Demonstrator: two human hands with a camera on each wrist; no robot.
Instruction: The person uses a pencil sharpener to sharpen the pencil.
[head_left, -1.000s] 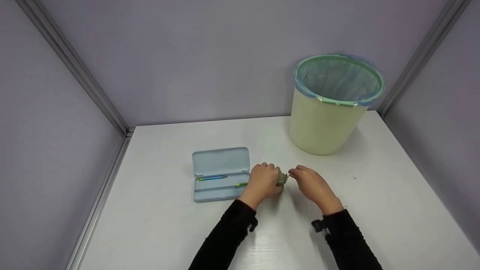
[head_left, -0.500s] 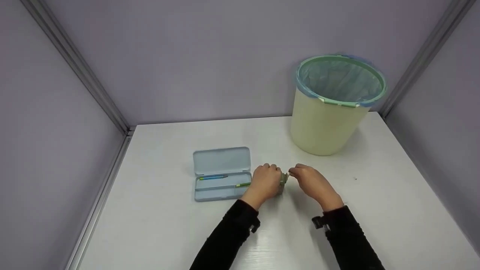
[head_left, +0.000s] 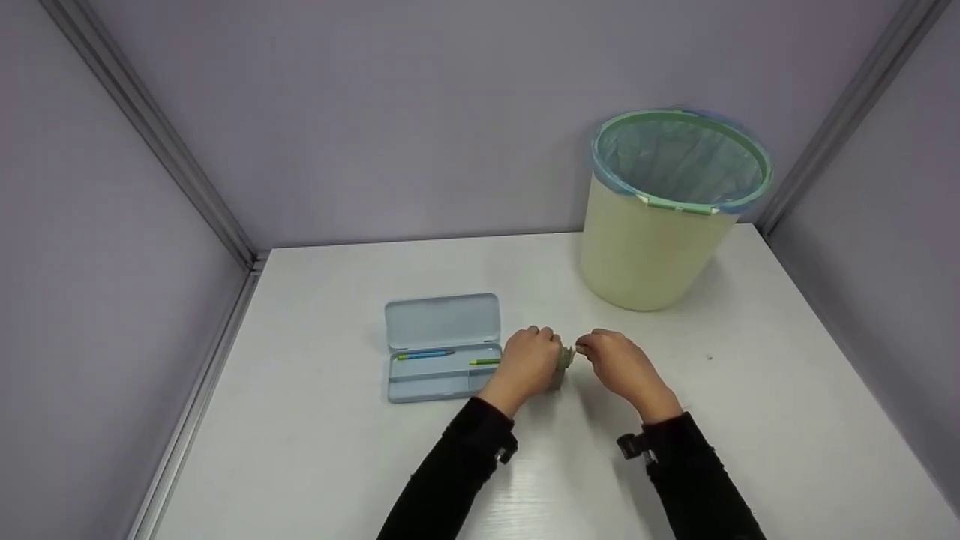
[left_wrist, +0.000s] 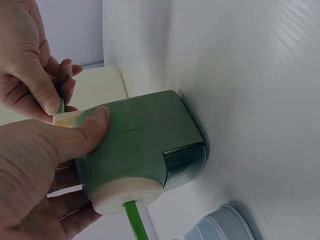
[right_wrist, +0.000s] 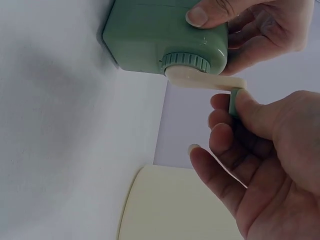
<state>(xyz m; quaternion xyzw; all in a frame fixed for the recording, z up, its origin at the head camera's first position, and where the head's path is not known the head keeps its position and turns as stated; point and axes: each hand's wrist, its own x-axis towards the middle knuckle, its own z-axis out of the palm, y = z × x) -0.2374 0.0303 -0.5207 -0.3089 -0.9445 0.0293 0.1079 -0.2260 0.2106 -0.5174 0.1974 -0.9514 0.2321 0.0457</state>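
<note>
A green crank pencil sharpener (left_wrist: 140, 132) stands on the white table, mostly covered by the left hand in the head view. My left hand (head_left: 528, 363) grips its body from above, the thumb lying along one side. From its cream front ring sticks a green pencil (left_wrist: 134, 220), which reaches over the pencil case in the head view. On the opposite side is the cream crank arm (right_wrist: 202, 80). The right hand (head_left: 624, 369) pinches the small green crank knob (right_wrist: 233, 103) between thumb and fingers. A dark window (left_wrist: 185, 162) shows low on the sharpener.
Left of the sharpener lies a light blue pencil case (head_left: 442, 321), its lid up, with a blue pencil (head_left: 425, 354) inside. A pale yellow bin (head_left: 649, 251) with a blue liner stands at the back right. Walls border the table behind and at the sides.
The green pencil's visible end has shifted slightly toward the back of the pencil case. Both hands keep nearly the same places at the sharpener and its crank.
</note>
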